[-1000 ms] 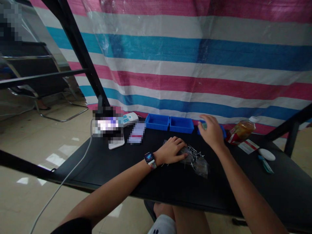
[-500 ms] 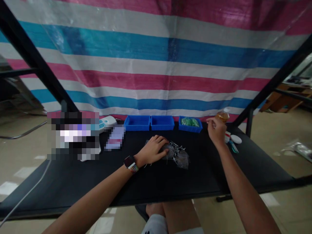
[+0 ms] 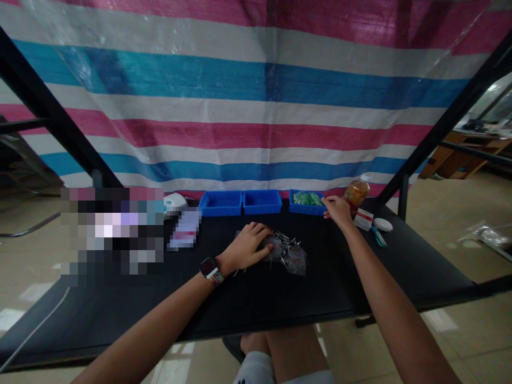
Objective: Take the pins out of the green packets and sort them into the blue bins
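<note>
- Your left hand [image 3: 248, 246] is lying flat with the fingers spread, palm down on one clear plastic bag [image 3: 288, 255] of small metal pins. It's pressing on the bag's left end, not gripping it. There's one smartwatch [image 3: 210, 268] on that wrist.
- That bag sits about mid-bench, with a few loose pins poking out around it, too small to count.
- Your right hand [image 3: 338, 209] is reached out to the rightmost blue bin [image 3: 305, 208], fingertips touching its front right corner. The fingers are curled loosely, and I can't tell if they're pinching anything.
- Three blue bins in a row along the back edge of the black bench [image 3: 240, 298]: left bin [image 3: 221, 204], middle bin [image 3: 262, 202], and the right one. Only the right one has green stuff [image 3: 307, 199] in it.
- Just right of your right hand: one bottle of amber liquid [image 3: 356, 191], one small red and white box [image 3: 364, 219], one white oval thing [image 3: 383, 224] and one teal item [image 3: 377, 237] lying beside it.
- Far left: one white device [image 3: 174, 202] next to a blurred-out patch.
- Behind it all, one striped tarp [image 3: 248, 96] in pink, white and blue.
</note>
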### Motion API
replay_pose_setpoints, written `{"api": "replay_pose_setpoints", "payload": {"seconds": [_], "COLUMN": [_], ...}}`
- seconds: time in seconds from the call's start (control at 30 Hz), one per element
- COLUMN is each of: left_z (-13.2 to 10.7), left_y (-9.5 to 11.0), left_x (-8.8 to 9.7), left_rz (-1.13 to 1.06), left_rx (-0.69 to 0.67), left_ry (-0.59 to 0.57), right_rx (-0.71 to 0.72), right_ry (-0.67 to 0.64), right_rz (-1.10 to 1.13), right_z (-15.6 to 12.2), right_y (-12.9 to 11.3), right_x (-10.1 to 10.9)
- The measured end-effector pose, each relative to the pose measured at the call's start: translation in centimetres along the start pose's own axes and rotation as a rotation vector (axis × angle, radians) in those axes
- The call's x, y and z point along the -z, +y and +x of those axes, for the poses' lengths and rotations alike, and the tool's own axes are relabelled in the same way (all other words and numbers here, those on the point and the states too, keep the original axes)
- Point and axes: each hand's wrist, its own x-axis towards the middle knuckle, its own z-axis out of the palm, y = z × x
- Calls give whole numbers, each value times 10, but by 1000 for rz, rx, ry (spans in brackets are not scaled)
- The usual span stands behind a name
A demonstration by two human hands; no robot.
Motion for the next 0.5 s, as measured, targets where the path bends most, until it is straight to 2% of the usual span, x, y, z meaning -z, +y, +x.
{"api": "replay_pose_setpoints", "payload": {"seconds": [0.13,0.3,0.5], "left_z": [0,1,-1], "left_y": [1,1,5], "left_x": [1,0,2], "left_rz": [-4,-29,-54], "left_rx": [10,32,48], "left_ry": [10,45,13], "right_rx": [-86,-208,-132], "right_ry": [-71,-236,-236], "right_rz": [60,162,211], "right_z": [-1,-20,-47], "right_y": [-5,2,7], "right_x": [-2,6,2]}}
